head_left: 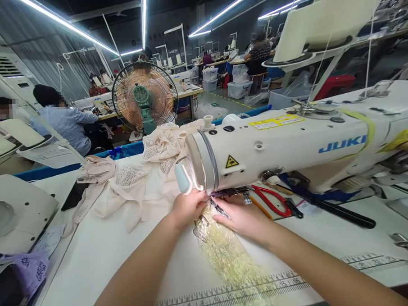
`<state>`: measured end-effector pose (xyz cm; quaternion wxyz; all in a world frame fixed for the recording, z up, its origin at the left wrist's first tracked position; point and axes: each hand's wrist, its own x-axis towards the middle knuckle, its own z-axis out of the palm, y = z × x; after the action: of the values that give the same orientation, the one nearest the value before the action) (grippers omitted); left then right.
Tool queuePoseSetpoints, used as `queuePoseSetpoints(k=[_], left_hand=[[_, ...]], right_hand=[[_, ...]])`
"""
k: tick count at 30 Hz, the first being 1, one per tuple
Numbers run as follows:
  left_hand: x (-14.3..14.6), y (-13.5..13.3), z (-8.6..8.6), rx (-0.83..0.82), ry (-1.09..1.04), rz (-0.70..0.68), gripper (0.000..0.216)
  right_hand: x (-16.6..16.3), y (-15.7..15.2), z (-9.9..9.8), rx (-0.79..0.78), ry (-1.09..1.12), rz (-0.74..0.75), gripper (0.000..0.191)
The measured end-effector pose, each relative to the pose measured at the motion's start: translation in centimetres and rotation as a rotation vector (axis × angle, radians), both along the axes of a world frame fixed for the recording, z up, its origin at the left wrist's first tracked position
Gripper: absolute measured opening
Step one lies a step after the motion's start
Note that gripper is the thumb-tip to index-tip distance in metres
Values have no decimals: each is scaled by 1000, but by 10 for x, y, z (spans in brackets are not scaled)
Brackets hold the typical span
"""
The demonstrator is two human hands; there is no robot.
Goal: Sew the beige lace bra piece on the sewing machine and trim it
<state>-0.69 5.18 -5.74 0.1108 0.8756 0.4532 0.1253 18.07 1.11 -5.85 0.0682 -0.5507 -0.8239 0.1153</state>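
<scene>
Both my hands are at the needle end of a white sewing machine (238, 156). My left hand (188, 210) is closed in a pinch just below the machine head; what its fingertips hold is hidden. Close beside it, my right hand (244, 219) is also closed, with a slim silvery metal piece (220, 209) at its fingers. I cannot tell whether that piece is a hand tool or part of the machine. A shiny, see-through yellowish strip (230, 255) runs from beneath my hands toward the table's front edge. Dark thin loops lie at its upper left.
Sheer beige lace fabric (124, 183) lies left of and behind the machine head. Red-handled scissors (277, 204) and a long black-handled tool (345, 213) lie under the machine arm. Printed ruler markings (197, 300) cross the front. Beyond are a large fan (144, 99) and seated people.
</scene>
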Motion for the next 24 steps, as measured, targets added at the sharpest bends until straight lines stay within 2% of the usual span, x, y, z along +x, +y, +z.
queuePoseSetpoints(k=[7, 12, 17, 24], left_hand=[[2, -2, 4, 57, 56, -41, 29], [8, -3, 5, 46, 260, 128, 24], [4, 1, 4, 56, 128, 232, 24], [8, -1, 6, 55, 164, 349, 25]], right_hand=[[-1, 3, -4, -44, 35, -33, 57], [0, 1, -4, -6, -11, -12, 54], [7, -3, -12, 187, -19, 42, 49], [-2, -6, -12, 196, 11, 84, 36]])
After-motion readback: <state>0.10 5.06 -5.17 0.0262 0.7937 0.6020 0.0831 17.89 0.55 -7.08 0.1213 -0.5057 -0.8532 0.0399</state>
